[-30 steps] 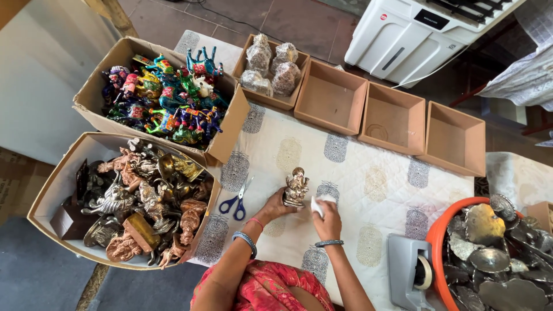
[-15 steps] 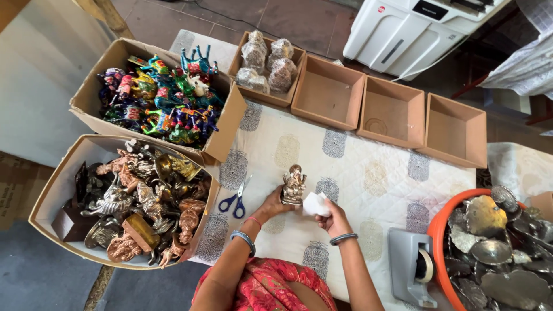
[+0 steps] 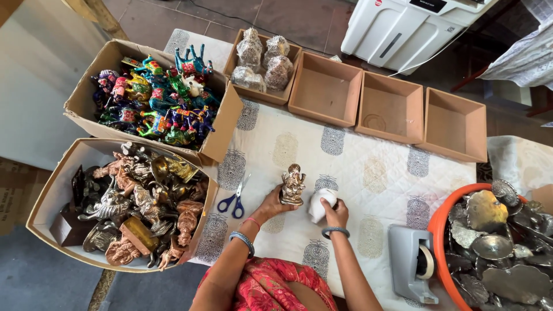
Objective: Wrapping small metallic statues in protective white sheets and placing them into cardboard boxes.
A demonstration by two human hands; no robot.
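My left hand (image 3: 274, 203) grips the base of a small metal idol figurine (image 3: 293, 184), holding it upright on the white printed tablecloth (image 3: 357, 173). My right hand (image 3: 335, 213) holds a crumpled white cloth (image 3: 319, 203) just to the right of the figurine, close to its base. Blue-handled scissors (image 3: 236, 198) lie on the cloth to the left of my left hand.
A carton of metal figurines (image 3: 135, 207) and a carton of painted toy animals (image 3: 158, 103) stand at the left. Several shallow cardboard trays (image 3: 383, 106) line the far edge, one holding wrapped items (image 3: 262, 57). A grey tape dispenser (image 3: 412, 262) and an orange tub of metal plates (image 3: 498, 242) sit at the right.
My right hand has brought the white cloth closer to the figurine's base. The left hand keeps the figurine in the same spot.
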